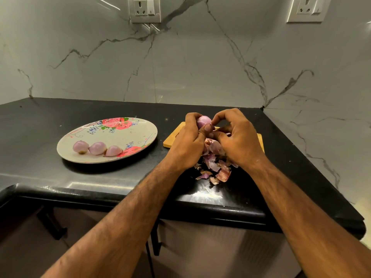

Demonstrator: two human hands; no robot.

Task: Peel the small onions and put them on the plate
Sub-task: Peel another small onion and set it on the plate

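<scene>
The left hand's [188,137] fingers [191,117] curl round a small onion [203,121], held above the far end of a wooden board [172,139]. The right hand's [237,137] fingers [219,117] pinch at its right side. Its visible top is smooth, glossy and pale purple; the rest is hidden by both hands. Whether skin sits in the pinch is unclear. Loose peels [217,169] pile below the hands, partly covered. Three peeled onions [97,148] lie side by side on the floral plate [112,137], to the left on the black table [60,113].

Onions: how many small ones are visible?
4. On the plate, in a row: left onion, middle onion, right onion. The fourth onion is held between the left hand and right hand. Others may be hidden behind them.
</scene>
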